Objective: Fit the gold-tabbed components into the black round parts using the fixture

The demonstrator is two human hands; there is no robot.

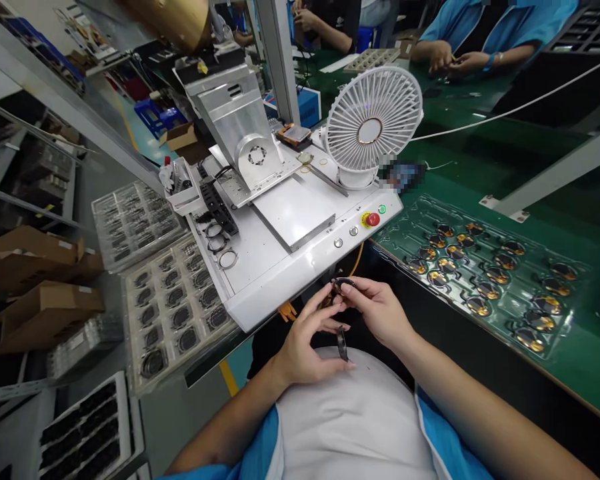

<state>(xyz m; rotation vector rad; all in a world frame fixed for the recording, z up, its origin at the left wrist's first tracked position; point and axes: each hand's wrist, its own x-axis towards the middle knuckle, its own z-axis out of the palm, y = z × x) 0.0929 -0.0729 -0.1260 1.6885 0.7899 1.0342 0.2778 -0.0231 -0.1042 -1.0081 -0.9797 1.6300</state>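
Close to my body, in front of the machine's edge, both hands meet on a small dark round part (344, 285) with a shiny rim. My right hand (383, 310) pinches its rim between thumb and fingers. The fingertips of my left hand (305, 337) touch the same part from the other side. A second dark, thin curved piece (342, 343), seen nearly edge-on, sits between the lower fingers and thumb of my left hand. Fingers cover much of the round part, so its exact kind is hard to make out.
Ahead stands a white machine (260, 287) with a metal fixture (253, 157), a red button (373, 219) and a white fan (373, 130). Loose rings (227, 259) lie on its left. Trays of round parts flank it: left (130, 333), right (510, 310). Co-workers sit opposite.
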